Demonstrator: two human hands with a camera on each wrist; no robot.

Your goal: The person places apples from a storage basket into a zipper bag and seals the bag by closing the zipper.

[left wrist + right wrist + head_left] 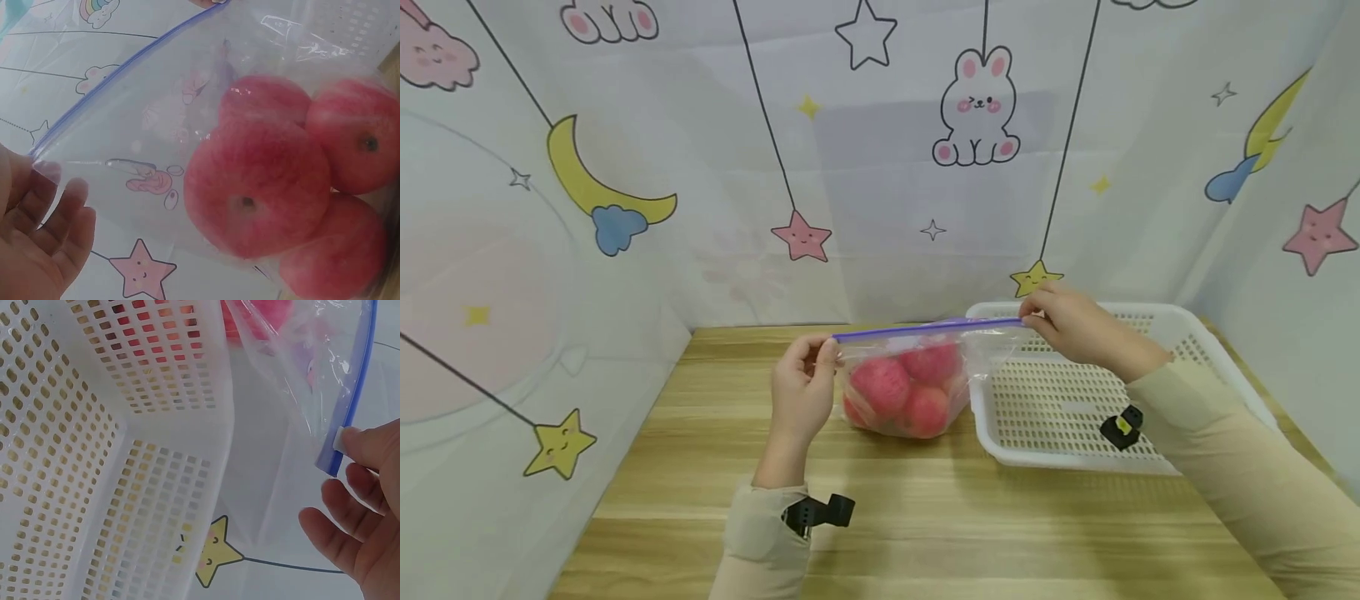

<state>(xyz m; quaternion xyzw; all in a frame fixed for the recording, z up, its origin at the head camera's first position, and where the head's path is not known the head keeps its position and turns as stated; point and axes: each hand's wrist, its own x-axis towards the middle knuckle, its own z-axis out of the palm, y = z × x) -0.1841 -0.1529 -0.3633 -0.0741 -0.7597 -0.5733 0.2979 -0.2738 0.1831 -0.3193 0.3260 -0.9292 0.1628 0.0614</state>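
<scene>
A clear zip bag point(981, 358) with a purple-blue zip strip point(925, 328) is stretched between both hands. Several red apples point(256, 187) lie inside it, and its bottom appears to rest on the wooden table. My left hand point(805, 379) pinches the left end of the strip between thumb and forefinger. At the other end, my right hand point(1071, 325) pinches the strip by a small white slider point(339, 439), its other fingers loosely bent. In the right wrist view the strip looks pressed together near the slider.
A white perforated plastic basket point(1075, 458) stands right of the bag, below the right forearm. The wooden table point(700, 500) extends in front. A white curtain point(880, 183) printed with stars, moons and rabbits hangs behind and at both sides.
</scene>
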